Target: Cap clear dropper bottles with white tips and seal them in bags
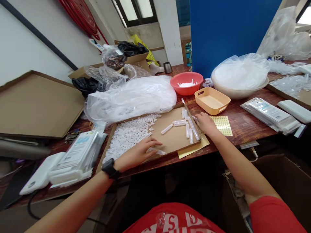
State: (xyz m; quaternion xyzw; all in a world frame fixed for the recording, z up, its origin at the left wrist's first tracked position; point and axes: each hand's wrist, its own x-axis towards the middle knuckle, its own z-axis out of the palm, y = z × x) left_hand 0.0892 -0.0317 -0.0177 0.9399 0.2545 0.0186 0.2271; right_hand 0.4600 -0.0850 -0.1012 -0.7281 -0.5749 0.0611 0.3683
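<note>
My left hand [139, 151] is over the near side of a shallow cardboard tray [167, 144], its fingers stretched and apart. Just under those fingertips lies a clear plastic piece [160, 152]. A heap of small white plastic pieces [128, 132] covers the tray's left part. Several clear plastic tubes [179, 123] lie loose towards the right side. Just outside the tray's right wall, my right hand [206, 123] is closed, with a clear plastic tube [194, 118] at its fingertips. Beside that hand lies a yellow sheet of small round stickers [222, 125].
Behind the tray are a big white plastic bag [131, 97], a red bowl [186, 77] with white pieces, a tan basket [212, 100] and a bag-filled basin [240, 76]. Packaged stacks stand left [77, 155] and right [270, 113]. An open carton [272, 181] is below right.
</note>
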